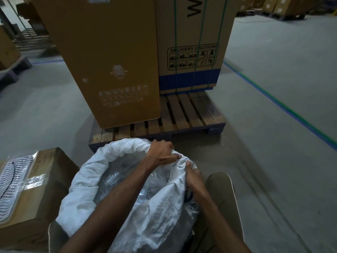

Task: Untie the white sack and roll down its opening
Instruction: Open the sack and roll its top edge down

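White woven sack point(113, 181) low in the middle of the view, between the knees, mouth open and its rim already rolled outward into a thick, soft, crumpled collar along the far and left sides. Matte, finely ribbed fabric, creased all over, with faint printing on the near wall too blurred to read. Inside, glossy clear plastic film point(131, 181), wrinkled and catching light; contents beneath it impossible to make out. Left hand point(161, 152) at the far right of the rim, fingers curled and clamped on a bunched fold of the fabric. Right hand point(194, 177) just beside it, lower on the same edge, fingers closed over the cloth, fingertips partly buried in the folds. Both forearms bare, crossing the sack mouth from the bottom edge. Olive trouser knees point(224, 194) either side, cut off below. At left, a taped brown carton point(45, 187) bearing a flat clear-bagged item with a wavy ridged pattern point(12, 185), cropped by the frame edge. Beyond the sack, a slatted wooden pallet point(184, 112) with a blue base, carrying a tall plain cardboard box point(107, 57) and a second one with green straps, a blue band and a "DELIVERY CAUTION" panel point(193, 42); both tops out of view. Smooth grey concrete floor point(264, 99) with a green and blue painted line; background stacks dim and soft.
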